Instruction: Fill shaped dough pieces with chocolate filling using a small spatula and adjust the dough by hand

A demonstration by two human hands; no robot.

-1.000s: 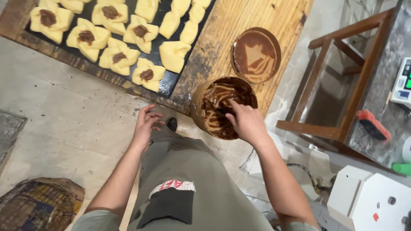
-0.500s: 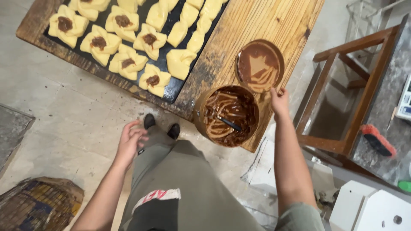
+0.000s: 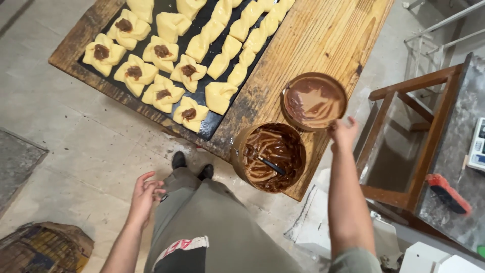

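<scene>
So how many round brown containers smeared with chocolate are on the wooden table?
2: the round brown tub of chocolate spread at the table's near edge, and its smeared brown lid just beyond, by the right hand.

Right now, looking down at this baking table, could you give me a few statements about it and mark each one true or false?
1. The right hand reaches toward the round lid. True.
2. The left hand holds a pastry. False: it hangs empty beside the leg.
3. A utensil lies in the tub of brown spread. True.
4. The tub is closed. False: it is open, its lid beside it.
5. Every pastry on the dark tray shows brown filling. False: some are folded shut.
</scene>
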